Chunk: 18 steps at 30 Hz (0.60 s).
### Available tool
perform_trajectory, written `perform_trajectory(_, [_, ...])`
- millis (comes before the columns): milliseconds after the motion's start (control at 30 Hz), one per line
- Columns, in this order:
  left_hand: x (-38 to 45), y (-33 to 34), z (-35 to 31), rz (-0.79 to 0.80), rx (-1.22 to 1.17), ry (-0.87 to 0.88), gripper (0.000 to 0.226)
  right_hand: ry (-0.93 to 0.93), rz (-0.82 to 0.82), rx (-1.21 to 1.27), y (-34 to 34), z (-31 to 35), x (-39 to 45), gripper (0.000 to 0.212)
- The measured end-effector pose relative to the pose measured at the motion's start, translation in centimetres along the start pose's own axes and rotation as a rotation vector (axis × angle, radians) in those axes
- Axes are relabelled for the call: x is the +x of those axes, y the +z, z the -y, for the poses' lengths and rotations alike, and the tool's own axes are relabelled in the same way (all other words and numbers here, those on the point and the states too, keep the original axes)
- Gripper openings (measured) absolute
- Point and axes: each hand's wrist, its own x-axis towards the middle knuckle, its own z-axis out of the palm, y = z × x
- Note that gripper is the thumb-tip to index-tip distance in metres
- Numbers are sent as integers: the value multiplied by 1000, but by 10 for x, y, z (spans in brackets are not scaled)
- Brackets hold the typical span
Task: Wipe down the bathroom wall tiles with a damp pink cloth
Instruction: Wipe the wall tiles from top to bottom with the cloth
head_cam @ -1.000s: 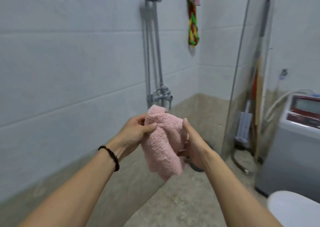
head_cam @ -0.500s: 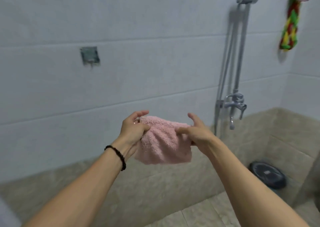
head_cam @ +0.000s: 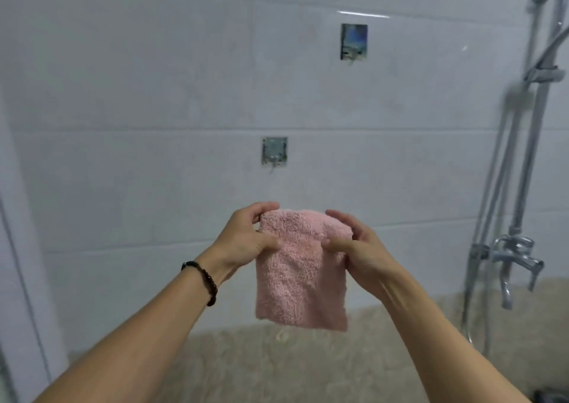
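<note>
A folded pink cloth (head_cam: pixel 300 271) of thick, looped terry hangs upright in front of the bathroom wall tiles (head_cam: pixel 154 94), its long axis vertical, the folded top edge level and the lower edge dangling free in the air above the beige band at the wall's foot. Both hands hold it at the top corners: the left hand (head_cam: pixel 246 237) grips the upper left edge with thumb in front and fingers curled over the top, and the right hand (head_cam: pixel 354 242) pinches the upper right edge the same way, the two hands set apart by the cloth's width. A dark beaded bracelet (head_cam: pixel 203 281) circles the left wrist. Whether the cloth touches the wall cannot be told. The tiles are large, glossy, pale rectangles laid in horizontal courses with thin grout lines. Two small square metal-looking wall hooks are fixed to them, one (head_cam: pixel 274 151) just above the cloth and another (head_cam: pixel 354 41) higher and to the right. At the right edge stands a chrome shower riser (head_cam: pixel 529 156) with slim vertical pipes and a mixer tap (head_cam: pixel 514 256) at its base. Mottled beige stone-look tiles (head_cam: pixel 277 368) run along the lower wall.
</note>
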Motion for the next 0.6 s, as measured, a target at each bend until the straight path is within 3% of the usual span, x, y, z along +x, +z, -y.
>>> perform_trajectory(133, [2, -58, -8, -91, 392, 193, 42, -76, 94, -273, 48, 13, 14, 40])
perform_trajectory(200, [3, -85, -11, -125, 587, 261, 23, -116, 119, -600, 70, 23, 24, 28])
perform_trajectory(233, [4, -96, -12, -121, 640, 270, 17, -118, 127, -793, 80, 29, 30, 30])
perform_trajectory(300, [6, -117, -13, -77, 690, 259, 11, -111, 174, -1028, 101, 33, 40, 61])
perform_trajectory(367, [10, -135, -12, -61, 663, 253, 10, -149, 296, -983, 130, 32, 47, 82])
perform_trajectory(433, [14, -151, -10, -91, 564, 252, 11, -229, 393, -926, 157, 19, 55, 58])
perform_trajectory(533, [13, -175, 0, -177, 519, 219, 19, -312, 337, -854, 186, 6, 69, 18])
perform_trajectory(600, [9, -190, 11, -235, 471, 145, 21, -286, 320, -752, 194, 4, 84, 9])
